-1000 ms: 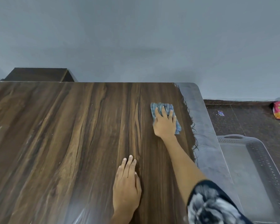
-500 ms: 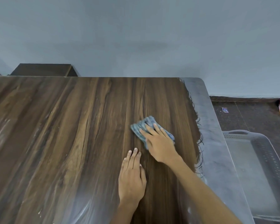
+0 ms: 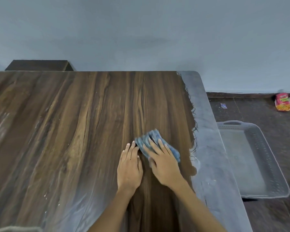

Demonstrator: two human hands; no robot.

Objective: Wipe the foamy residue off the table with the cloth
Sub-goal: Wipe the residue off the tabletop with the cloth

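From the head view, the right hand (image 3: 164,164) lies flat, fingers spread and straight, pressing the blue cloth (image 3: 155,142) onto the wooden table (image 3: 74,131) near its right side. The left hand (image 3: 130,168) rests palm-down just beside it, fingers straight, fingertips touching the cloth's edge. Whitish foamy residue (image 3: 70,203) streaks the near-left tabletop. A grey tray (image 3: 258,156) sits on the floor.

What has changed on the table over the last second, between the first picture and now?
The right hand has dragged the cloth back toward the person and leftward, from near the table's right side to just beside the left hand. It presses the cloth with flat fingers throughout. The left hand stays flat on the wood, and the tray on the floor is unmoved.
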